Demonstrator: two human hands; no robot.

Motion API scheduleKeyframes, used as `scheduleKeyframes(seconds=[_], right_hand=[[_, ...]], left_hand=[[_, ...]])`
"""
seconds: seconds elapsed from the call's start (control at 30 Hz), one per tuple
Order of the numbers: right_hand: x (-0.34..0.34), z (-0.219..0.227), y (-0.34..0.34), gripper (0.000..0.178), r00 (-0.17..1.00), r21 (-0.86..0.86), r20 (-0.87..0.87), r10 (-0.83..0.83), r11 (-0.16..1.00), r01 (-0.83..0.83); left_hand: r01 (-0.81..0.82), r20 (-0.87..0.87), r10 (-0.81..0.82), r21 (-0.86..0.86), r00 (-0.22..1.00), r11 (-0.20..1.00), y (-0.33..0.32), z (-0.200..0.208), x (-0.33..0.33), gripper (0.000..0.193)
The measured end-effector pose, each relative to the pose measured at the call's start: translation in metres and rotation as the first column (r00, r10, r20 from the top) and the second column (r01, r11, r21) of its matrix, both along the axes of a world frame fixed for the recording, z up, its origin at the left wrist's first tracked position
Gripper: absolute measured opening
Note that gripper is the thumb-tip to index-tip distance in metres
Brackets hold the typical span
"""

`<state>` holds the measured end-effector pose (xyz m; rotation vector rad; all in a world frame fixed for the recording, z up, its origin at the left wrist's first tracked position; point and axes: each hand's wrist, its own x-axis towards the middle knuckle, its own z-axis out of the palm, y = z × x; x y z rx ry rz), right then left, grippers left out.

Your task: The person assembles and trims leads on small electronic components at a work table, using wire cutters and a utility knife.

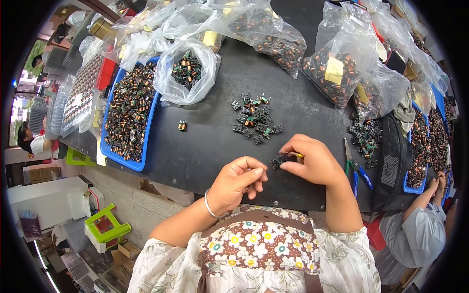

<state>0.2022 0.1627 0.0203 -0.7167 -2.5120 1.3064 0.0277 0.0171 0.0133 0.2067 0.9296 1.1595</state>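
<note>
My right hand (312, 161) grips a small black electronic component (278, 161) between thumb and fingers, above the near part of the dark table (205, 132). A small yellow piece (296, 154) shows among the same fingers; its kind is unclear. Close by on the left, my left hand (239, 180) has its fingers curled in with the thumb pressed against them; whatever they may hold is hidden. Beyond both hands lies a loose pile of black components with copper and green parts (254, 117). One copper-wound coil component (182, 126) lies apart, to the left.
A blue tray (142, 163) full of coil components stands left, beside an open plastic bag (195, 90) of them. More filled bags (334, 73) line the back. Scissors (348, 156), a blue pen-like tool (365, 177) and another pile (366, 139) lie right. A co-worker (415, 229) sits far right.
</note>
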Motion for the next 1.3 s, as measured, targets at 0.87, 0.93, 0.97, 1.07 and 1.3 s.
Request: scheduleKeyframes(seconds=[0.87, 0.93, 0.97, 1.07, 1.3], right_hand=[[-0.007, 0.002, -0.013, 0.020, 0.972, -0.240, -0.233, 0.001, 0.969, -0.059], [-0.007, 0.002, -0.015, 0.021, 0.964, -0.210, -0.263, -0.034, 0.977, -0.023], [-0.007, 0.002, -0.015, 0.021, 0.964, -0.209, -0.264, -0.032, 0.978, -0.025], [-0.007, 0.006, -0.015, 0.020, 0.967, -0.211, -0.251, -0.035, 0.977, -0.019], [-0.007, 0.004, -0.013, 0.016, 0.955, -0.224, -0.295, 0.017, 0.971, -0.086]], left_hand=[[0.026, -0.267, 0.003, 0.105, 0.964, 0.994, 0.004, 0.003, 0.010, 0.022], [0.008, -0.241, 0.016, 0.102, 0.970, 0.995, 0.004, 0.002, 0.010, 0.022], [-0.012, -0.216, 0.033, 0.097, 0.976, 0.995, 0.004, 0.002, 0.010, 0.022], [-0.024, -0.195, 0.043, 0.097, 0.980, 0.995, 0.005, 0.003, 0.011, 0.021], [-0.030, 0.038, 0.029, 0.042, 0.999, 0.999, 0.006, 0.006, 0.008, 0.020]])
